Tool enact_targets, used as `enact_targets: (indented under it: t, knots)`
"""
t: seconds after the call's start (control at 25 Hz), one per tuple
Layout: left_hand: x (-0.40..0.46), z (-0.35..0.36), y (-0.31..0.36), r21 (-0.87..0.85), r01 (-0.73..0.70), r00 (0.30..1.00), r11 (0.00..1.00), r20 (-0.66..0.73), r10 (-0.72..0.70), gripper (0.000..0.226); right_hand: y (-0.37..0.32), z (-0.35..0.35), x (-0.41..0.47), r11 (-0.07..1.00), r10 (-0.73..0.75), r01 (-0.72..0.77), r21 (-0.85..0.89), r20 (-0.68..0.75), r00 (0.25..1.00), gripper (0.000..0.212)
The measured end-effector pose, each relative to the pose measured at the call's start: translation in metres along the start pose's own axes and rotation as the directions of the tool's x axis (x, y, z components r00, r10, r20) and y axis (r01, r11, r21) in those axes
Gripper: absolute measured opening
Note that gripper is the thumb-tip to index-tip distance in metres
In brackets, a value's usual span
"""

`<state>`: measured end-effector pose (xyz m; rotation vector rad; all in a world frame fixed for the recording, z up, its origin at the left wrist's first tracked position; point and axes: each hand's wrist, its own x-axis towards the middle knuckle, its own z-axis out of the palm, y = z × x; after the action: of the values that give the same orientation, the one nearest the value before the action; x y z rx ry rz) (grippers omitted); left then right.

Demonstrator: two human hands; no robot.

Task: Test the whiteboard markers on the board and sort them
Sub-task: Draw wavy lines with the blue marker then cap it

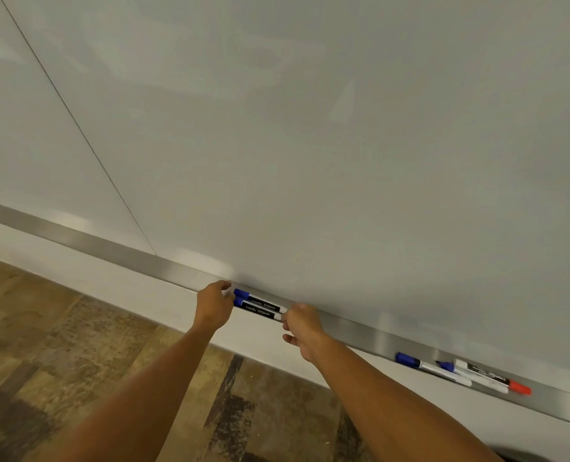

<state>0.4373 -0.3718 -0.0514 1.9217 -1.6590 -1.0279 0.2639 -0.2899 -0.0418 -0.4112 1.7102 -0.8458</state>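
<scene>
Two blue-capped markers (259,307) with black labels lie side by side on the metal tray (117,251) under the whiteboard (310,145). At their blue cap ends, my left hand (213,306) touches them with loosely bent fingertips. My right hand (303,325) is at their white tail ends, where thumb and forefinger pinch the tail of the nearer marker. Further right on the tray lie two more blue markers (433,370) and a red-capped marker (497,378), bunched together.
The whiteboard surface looks blank, with a thin seam (77,128) running down its left part. A white wall strip (110,281) sits below the tray, above patterned brown flooring (60,345).
</scene>
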Motion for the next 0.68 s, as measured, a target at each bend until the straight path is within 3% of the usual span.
enact_targets:
  t: [0.24, 0.52, 0.6, 0.68]
  knots:
    - [-0.014, 0.013, 0.012, 0.059, -0.158, 0.987, 0.986, 0.031, 0.157, 0.023, 0.01, -0.042, -0.021, 0.998, -0.025, 0.026, 0.05, -0.007, 1.0, 0.036]
    - [-0.061, 0.083, 0.062, 0.117, -0.42, 0.876, 0.9, 0.312, 0.369, 0.013, 0.032, -0.12, -0.049, 0.989, -0.115, 0.128, 0.07, -0.165, 0.98, 0.028]
    - [-0.074, 0.108, 0.079, 0.106, -0.491, 0.822, 0.865, 0.384, 0.42, 0.014, 0.047, -0.148, -0.054, 0.976, -0.207, 0.184, -0.115, -0.246, 0.947, 0.03]
    - [-0.087, 0.135, 0.096, 0.092, -0.562, 0.755, 0.822, 0.463, 0.465, 0.016, 0.064, -0.178, -0.057, 0.829, -0.404, 0.233, -0.509, -0.255, 0.879, 0.033]
